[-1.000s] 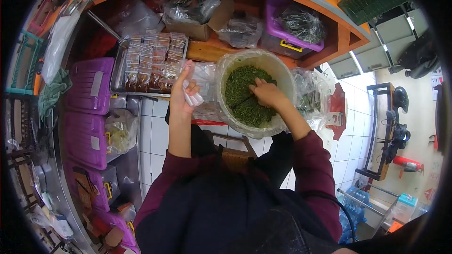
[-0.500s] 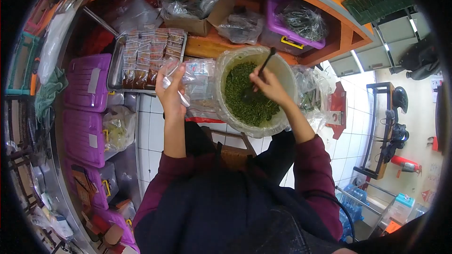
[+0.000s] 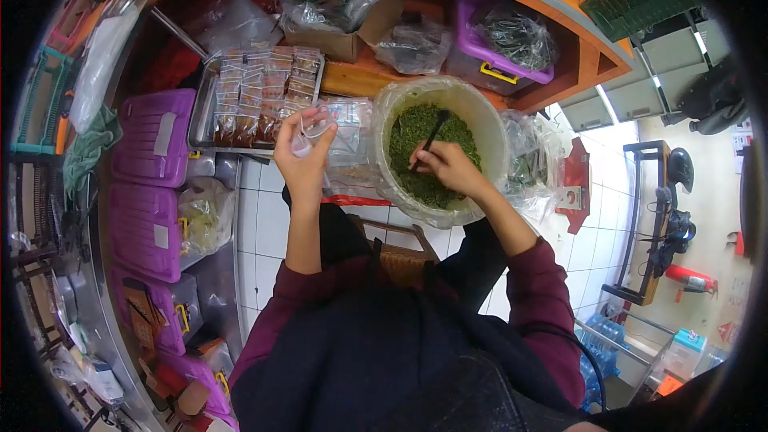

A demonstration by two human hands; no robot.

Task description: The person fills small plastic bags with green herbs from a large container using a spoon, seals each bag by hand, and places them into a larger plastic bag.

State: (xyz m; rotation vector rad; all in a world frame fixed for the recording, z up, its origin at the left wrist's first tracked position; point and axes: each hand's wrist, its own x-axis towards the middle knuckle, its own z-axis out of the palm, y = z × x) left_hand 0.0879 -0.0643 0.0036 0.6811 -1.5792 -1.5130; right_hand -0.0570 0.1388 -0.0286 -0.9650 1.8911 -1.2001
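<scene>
My left hand (image 3: 302, 166) pinches a small clear plastic bag (image 3: 318, 123), its mouth spread between thumb and fingers. My right hand (image 3: 448, 166) is closed round a black spoon (image 3: 437, 126), over the chopped green herbs (image 3: 416, 122). The spoon's far end is hard to see against the herbs. These herbs lie in a large round bucket (image 3: 494, 132) lined with clear plastic, standing between my knees and the shelf. Flat clear packets (image 3: 350, 130) lie between my left hand and the bucket. Left of them, a metal tray (image 3: 198, 122) bears rows of filled sachets (image 3: 276, 84).
Purple-lidded boxes (image 3: 144, 220) line the left side. A purple-lidded bin (image 3: 472, 28), a cardboard box (image 3: 346, 46) and bagged goods (image 3: 413, 44) fill the shelf behind the bucket. Clear bags of greens (image 3: 528, 164) sit against the bucket's right side.
My right hand has moved down and left over the herbs, and the spoon's tilt has changed. My left hand has shifted slightly right and down, with the small bag now opened wider.
</scene>
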